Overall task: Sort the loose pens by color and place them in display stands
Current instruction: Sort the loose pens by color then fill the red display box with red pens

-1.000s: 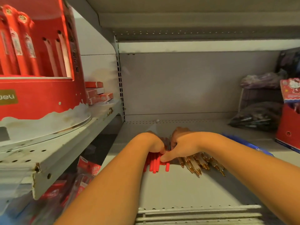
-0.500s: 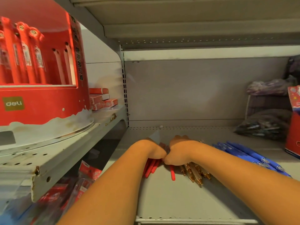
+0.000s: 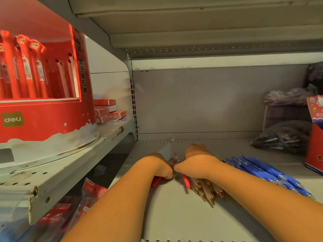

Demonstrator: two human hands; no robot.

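Note:
Both hands work side by side on the grey shelf [image 3: 174, 215]. My left hand [image 3: 161, 167] curls down around a bunch of red pens [image 3: 156, 181], whose ends poke out under the fist. My right hand [image 3: 195, 162] lies over a heap of brown pens with gold tips [image 3: 206, 191]; its fingers are hidden from me. One red pen [image 3: 186, 181] lies loose between the two heaps. A row of blue pens [image 3: 269, 172] lies to the right of my right forearm. A red round display stand [image 3: 43, 95] with red pens in it stands on the upper left shelf.
Small red boxes [image 3: 106, 110] are stacked behind the round stand. A red cardboard stand [image 3: 315, 135] sits at the right edge, with dark bags of pens [image 3: 281, 138] beside it. Red packaged items [image 3: 83, 203] lie below the left shelf. A shelf board hangs low overhead.
The camera has dropped and moved in. My left hand has gathered the spread red pens into its fist, and one red pen has slid out to lie alone beside the brown heap.

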